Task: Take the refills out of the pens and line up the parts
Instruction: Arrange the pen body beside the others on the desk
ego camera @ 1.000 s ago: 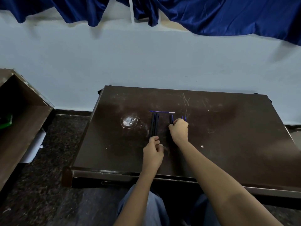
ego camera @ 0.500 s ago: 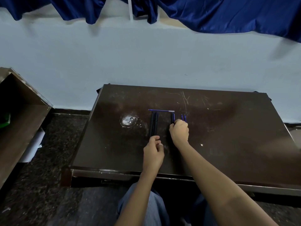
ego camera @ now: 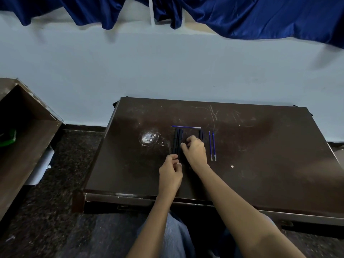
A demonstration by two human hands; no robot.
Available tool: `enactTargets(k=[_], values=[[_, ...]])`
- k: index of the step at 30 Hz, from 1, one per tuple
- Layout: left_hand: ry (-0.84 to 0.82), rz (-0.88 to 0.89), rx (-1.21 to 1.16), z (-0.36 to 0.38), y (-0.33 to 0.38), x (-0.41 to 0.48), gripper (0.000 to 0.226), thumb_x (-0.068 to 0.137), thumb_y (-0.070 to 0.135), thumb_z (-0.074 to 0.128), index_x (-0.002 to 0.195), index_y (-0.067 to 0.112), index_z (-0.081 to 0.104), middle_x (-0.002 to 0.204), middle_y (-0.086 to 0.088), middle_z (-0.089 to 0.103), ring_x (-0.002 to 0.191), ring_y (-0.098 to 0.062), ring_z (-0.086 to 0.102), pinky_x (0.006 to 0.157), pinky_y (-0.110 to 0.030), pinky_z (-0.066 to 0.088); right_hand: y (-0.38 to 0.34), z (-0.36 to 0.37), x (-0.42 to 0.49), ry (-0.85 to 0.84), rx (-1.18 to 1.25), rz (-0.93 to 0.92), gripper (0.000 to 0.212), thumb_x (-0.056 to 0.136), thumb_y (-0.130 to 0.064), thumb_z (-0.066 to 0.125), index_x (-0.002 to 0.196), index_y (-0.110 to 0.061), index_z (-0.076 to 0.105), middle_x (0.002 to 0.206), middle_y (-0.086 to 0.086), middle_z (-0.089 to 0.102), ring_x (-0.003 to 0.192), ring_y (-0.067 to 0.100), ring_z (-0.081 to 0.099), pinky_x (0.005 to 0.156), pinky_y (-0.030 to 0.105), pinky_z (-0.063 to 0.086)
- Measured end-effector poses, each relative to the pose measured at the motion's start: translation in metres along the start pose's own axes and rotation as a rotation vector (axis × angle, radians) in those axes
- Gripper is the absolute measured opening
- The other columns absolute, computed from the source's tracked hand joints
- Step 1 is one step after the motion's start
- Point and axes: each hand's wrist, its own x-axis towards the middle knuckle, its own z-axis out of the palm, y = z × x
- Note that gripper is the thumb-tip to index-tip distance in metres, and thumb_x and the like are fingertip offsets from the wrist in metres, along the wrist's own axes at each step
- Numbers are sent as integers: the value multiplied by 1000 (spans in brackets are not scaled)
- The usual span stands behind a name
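Resting on the dark brown table (ego camera: 260,155), my left hand (ego camera: 170,173) sits at the near end of a pair of black pen barrels (ego camera: 177,141) that lie side by side, pointing away from me; my thumb and forefinger are pinched together right at their near tips, though I cannot tell whether I actually hold a barrel or only touch its end. My right hand (ego camera: 195,152) lies just to the right of that pair, curled with the fingers bent toward the left, the fingertips close beside the barrels; it looks loosely closed, but whether anything is inside it I cannot tell. Poking out past my right knuckles on the far side is another black barrel (ego camera: 200,134), mostly hidden by the hand. Just right of my right hand, apart from it, two blue refills (ego camera: 212,146) lie parallel, tips away from me and their pale ends toward me. Across the far ends of the barrels a third blue refill (ego camera: 186,127) lies crosswise, running left to right, clear of both hands. To the left of the barrels the tabletop has a whitish worn patch (ego camera: 149,138). A blue curtain (ego camera: 260,17) hangs over the pale wall behind the table.
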Motion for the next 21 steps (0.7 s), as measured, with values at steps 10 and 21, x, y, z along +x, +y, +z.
enactTargets(k=[10, 21], values=[[37, -5, -22, -7, -1, -2, 27, 95, 11, 53, 121, 15, 56, 115, 0, 63, 98, -6, 57, 78, -11, 40, -11, 14, -7, -127, -80, 70, 23, 86, -20, 60, 103, -5, 55, 101, 15, 63, 91, 33, 64, 79, 47, 55], [39, -29, -41, -19, 15, -7, 28, 98, 17, 47, 125, 14, 54, 117, -2, 61, 97, -6, 55, 80, -16, 38, -4, -12, -43, -19, 330, 170, 8, 78, -14, 66, 80, -11, 60, 75, 2, 61, 66, 11, 54, 62, 23, 46]])
